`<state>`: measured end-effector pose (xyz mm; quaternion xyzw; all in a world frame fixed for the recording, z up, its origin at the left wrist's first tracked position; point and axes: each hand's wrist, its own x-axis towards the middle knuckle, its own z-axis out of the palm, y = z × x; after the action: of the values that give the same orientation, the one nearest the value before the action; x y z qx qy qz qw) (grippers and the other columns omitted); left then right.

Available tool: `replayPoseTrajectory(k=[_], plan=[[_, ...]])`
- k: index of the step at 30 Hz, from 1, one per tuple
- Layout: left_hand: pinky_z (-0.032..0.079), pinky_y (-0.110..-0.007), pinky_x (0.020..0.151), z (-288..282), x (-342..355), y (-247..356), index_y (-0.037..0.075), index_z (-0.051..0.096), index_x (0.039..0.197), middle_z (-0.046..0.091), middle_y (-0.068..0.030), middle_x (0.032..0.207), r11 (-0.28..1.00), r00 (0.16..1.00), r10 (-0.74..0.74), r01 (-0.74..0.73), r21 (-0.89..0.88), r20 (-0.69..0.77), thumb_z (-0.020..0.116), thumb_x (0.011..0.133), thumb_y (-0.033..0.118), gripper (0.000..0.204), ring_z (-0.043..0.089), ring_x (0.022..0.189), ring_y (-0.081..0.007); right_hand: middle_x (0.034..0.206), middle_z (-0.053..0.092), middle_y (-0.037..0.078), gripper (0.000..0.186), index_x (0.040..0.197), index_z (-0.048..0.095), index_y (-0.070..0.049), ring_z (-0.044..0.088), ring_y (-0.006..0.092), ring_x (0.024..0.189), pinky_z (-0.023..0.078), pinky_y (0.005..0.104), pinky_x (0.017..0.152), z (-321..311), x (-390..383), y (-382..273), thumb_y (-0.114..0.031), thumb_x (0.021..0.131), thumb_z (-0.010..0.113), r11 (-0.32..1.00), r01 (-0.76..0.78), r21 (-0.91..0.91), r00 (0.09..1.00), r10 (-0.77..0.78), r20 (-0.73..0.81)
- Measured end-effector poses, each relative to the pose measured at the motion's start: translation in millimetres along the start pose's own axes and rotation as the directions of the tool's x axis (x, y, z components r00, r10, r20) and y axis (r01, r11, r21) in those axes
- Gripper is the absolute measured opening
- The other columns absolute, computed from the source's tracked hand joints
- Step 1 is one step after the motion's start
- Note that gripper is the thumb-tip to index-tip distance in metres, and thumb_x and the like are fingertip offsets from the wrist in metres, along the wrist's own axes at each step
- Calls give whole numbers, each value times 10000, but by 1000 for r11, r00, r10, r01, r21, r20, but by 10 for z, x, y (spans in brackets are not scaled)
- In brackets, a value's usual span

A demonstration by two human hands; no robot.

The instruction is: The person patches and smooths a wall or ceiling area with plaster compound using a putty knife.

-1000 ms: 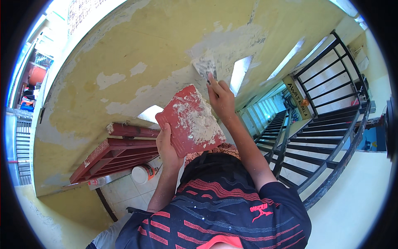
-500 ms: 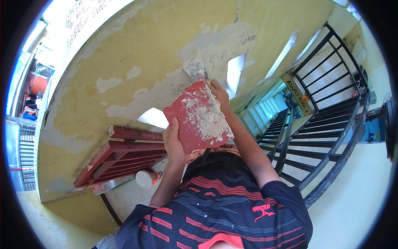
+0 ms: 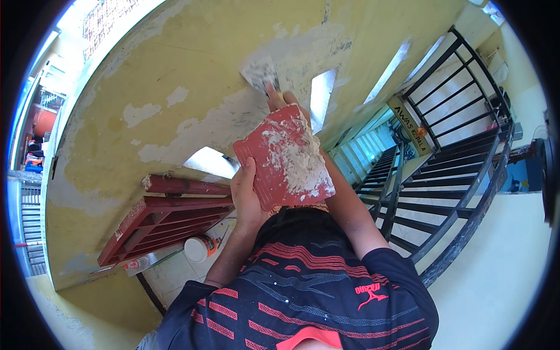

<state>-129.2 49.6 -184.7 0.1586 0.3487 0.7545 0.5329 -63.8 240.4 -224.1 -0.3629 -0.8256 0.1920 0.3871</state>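
My left hand grips the left edge of a flat red board, thumb on its upper face. Off-white putty lies in a rough heap over the board's right half. Beyond the board, my right hand is closed round the handle of a putty knife. The knife's wide, smeared blade rests against the yellow wall, on a patch of greyish filler. Part of the right hand and forearm is hidden behind the board.
Slot openings pierce the wall. At left, a dark red slatted metal frame stands beside the wall, with a white-lidded tub on the tiled floor. Black stair railings curve down the right, near a yellow sign.
My right hand and the putty knife have moved up and left along the wall. The board has shifted slightly right in my left hand's hold, while the whole view has moved a little.
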Motion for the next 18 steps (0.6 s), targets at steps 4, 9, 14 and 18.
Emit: replayPoseTrajectory(k=[4,9,14,18], plan=[[533,-387,979,155,1,6,-1,498,1404,639,-111,1281,1000,1000,-8,8,10,-3,469,1105,306,429,653,1143,-201,1057,605,86,563,1509,528,-281,664,313,881,538,414,753,104,-526,926,-180,963,622,926,0,377,1000,8,-21],[520,-394,1006,176,-68,12,5,488,1425,627,-114,1326,1000,999,5,-5,-14,-42,459,1105,308,442,645,1179,-210,924,605,99,549,1451,596,-253,653,293,781,522,383,662,-391,-332,387,-95,934,690,979,119,164,982,-92,-162],[497,-428,1047,276,-97,39,20,475,1451,620,-106,1360,995,998,63,-65,-74,-31,464,1095,297,451,630,1221,-238,878,584,90,506,1427,621,-225,612,289,683,502,398,599,-478,224,65,-101,943,701,971,221,92,938,-186,-291],[484,-437,1063,327,-118,74,32,477,1454,620,-106,1363,995,997,67,-69,-76,-31,457,1094,311,456,620,1240,-248,870,503,78,632,1494,568,-217,626,172,759,515,305,688,-358,-148,393,-18,906,688,998,41,40,998,-38,-50]])
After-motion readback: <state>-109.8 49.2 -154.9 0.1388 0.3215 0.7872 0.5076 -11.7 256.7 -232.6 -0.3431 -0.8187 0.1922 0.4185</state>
